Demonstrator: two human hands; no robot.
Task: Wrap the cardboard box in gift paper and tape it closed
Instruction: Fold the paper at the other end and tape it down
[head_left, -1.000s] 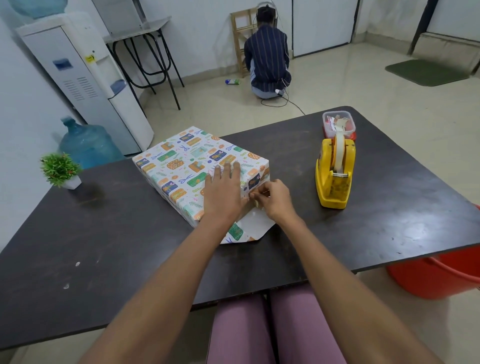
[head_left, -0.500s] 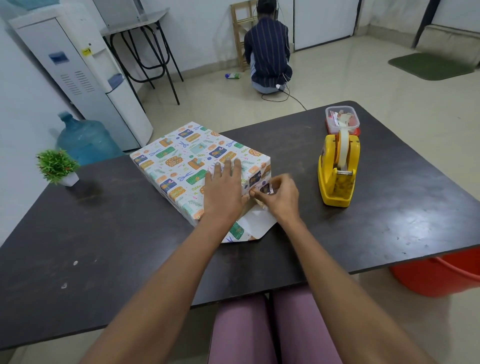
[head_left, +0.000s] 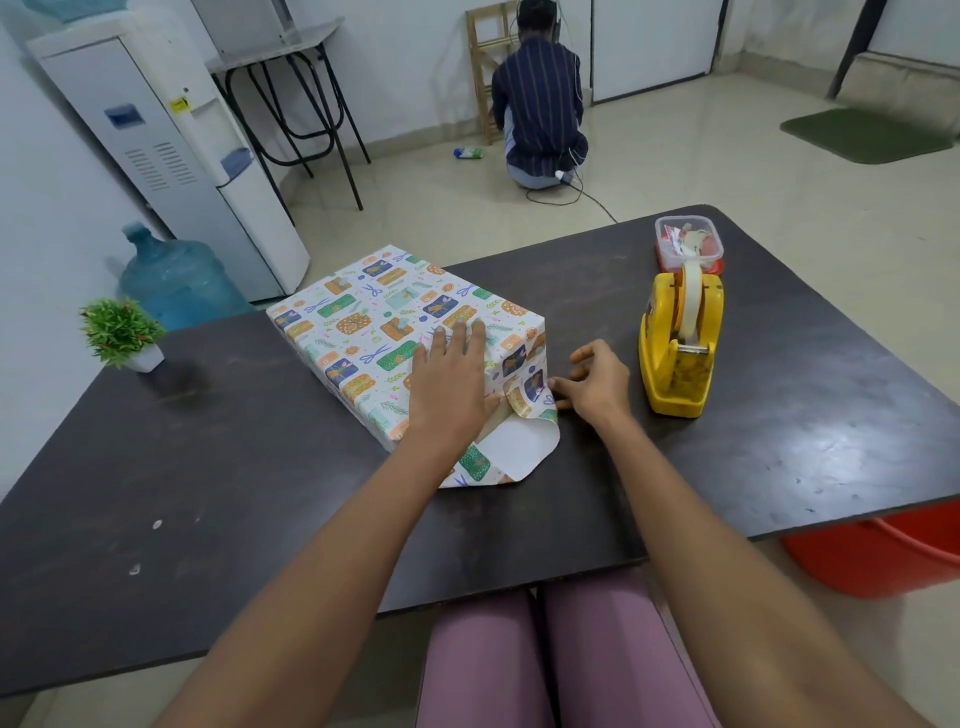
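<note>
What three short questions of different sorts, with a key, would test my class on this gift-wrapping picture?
1. True or false: the left hand lies flat on top of the wrapped box.
2. Which stands nearest the right hand? A. potted plant B. yellow tape dispenser C. clear plastic tub
3. Fill in: the end flap on the near side of the box lies unfolded on the ____.

Key: 1 true; 2 B; 3 table.

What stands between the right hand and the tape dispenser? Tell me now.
Nothing visible. The right hand rests at the wrapped box's near corner, and only bare table lies between it and the yellow tape dispenser.
</note>
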